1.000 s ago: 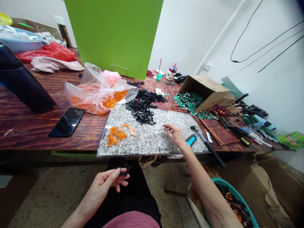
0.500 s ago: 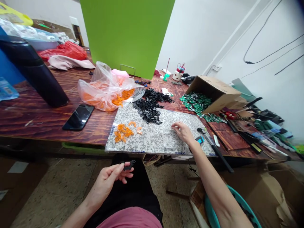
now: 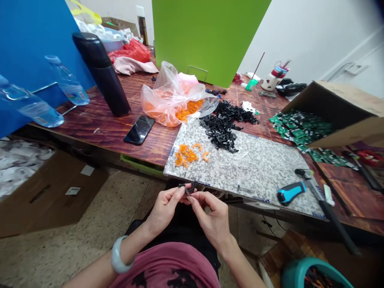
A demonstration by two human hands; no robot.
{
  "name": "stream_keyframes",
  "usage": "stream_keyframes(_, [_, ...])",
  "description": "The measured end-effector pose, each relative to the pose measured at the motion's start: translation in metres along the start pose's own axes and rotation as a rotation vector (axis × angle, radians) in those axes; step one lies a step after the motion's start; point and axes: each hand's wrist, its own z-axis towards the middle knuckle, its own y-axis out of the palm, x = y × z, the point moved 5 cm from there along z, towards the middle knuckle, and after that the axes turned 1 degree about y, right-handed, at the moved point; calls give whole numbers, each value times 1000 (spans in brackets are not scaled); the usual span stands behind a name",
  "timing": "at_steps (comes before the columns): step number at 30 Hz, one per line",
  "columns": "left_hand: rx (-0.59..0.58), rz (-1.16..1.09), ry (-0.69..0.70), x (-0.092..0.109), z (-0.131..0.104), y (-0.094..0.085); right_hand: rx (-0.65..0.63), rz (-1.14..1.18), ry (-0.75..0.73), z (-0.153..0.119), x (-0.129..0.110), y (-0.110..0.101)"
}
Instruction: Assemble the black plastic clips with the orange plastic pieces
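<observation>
Below the front edge of the speckled board [image 3: 216,172], my left hand [image 3: 165,206] pinches a small black plastic part [image 3: 192,187]. My right hand [image 3: 210,212] meets it there, its fingers closed on a thin pin [image 3: 187,191] held against the part. Thin clear or silvery pieces [image 3: 240,161] lie spread on the board. At the board's back is a pile of black parts [image 3: 220,128]; orange pieces [image 3: 184,155] lie at its left side.
A phone [image 3: 139,130], a dark flask [image 3: 103,76] and a plastic bag of orange parts [image 3: 171,104] stand left. Right are a blue-black tool [image 3: 291,193], a hammer-like tool [image 3: 327,212], and a cardboard box [image 3: 345,116] spilling green parts [image 3: 300,124].
My right hand has left the thin pieces on the board and come down beside my left hand, with a thin pin in its fingers. The view has turned left.
</observation>
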Motion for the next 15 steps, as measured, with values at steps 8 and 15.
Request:
stream_keyframes(8, [-11,37,-2,-4,0,-2,11,-32,-11,4,-2,2])
stream_keyframes(15, [-30,64,13,3,-2,0,13,-65,-8,3,-3,3])
